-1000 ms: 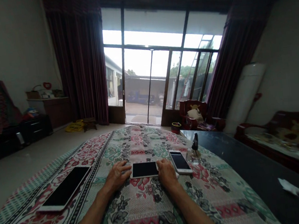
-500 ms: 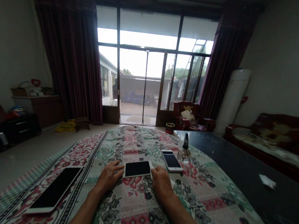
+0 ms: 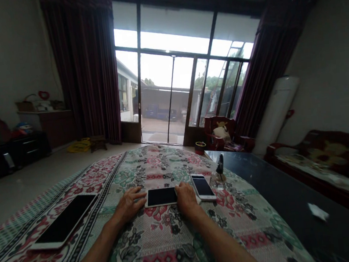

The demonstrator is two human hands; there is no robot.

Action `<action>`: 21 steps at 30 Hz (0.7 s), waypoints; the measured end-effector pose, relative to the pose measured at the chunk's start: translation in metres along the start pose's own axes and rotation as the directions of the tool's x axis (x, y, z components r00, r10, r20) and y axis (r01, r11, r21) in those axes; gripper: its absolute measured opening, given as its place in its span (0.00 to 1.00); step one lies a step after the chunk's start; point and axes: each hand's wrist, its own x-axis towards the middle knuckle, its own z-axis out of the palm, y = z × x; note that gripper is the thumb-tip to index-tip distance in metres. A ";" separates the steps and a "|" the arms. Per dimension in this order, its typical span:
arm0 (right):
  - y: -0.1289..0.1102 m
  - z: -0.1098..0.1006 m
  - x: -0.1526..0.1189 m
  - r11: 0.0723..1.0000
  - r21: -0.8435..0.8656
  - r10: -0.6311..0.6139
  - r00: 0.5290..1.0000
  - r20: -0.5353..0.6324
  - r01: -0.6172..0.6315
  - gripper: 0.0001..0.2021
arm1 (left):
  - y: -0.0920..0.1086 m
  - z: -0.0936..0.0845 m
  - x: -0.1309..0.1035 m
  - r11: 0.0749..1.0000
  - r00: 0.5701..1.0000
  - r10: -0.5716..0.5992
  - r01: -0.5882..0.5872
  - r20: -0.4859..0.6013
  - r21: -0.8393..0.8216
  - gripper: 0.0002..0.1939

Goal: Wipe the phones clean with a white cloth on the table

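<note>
A white-edged phone with a dark screen lies sideways on the patterned tablecloth. My left hand rests at its left end, fingers spread. At its right end my right hand is closed, with a bit of something white showing by its right side; most of that is hidden under the hand. Just right of it lies a second white phone, beside a clear bottle with a black top. A large white tablet with a dark screen lies at the left.
A dark table adjoins on the right, with a crumpled white tissue on it. Beyond stand a wooden armchair and a sofa. Glass doors are at the back.
My right hand has moved up slightly, now over the right end of the middle phone. The view has shifted a little. My left hand stays at the phone's left end.
</note>
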 end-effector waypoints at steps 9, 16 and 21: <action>-0.004 0.007 0.015 0.999 0.021 -0.028 0.999 -0.017 0.028 0.17 | 0.003 -0.003 0.000 1.000 1.000 -0.008 0.008 0.012 -0.022 0.18; 0.011 0.011 -0.011 0.996 0.056 -0.069 0.995 -0.069 0.073 0.14 | 0.001 -0.001 0.000 1.000 1.000 -0.007 0.007 0.017 -0.005 0.18; 0.015 0.011 -0.033 0.992 0.086 -0.091 0.993 -0.070 0.097 0.15 | 0.004 -0.004 0.000 1.000 1.000 0.008 -0.008 0.026 -0.016 0.17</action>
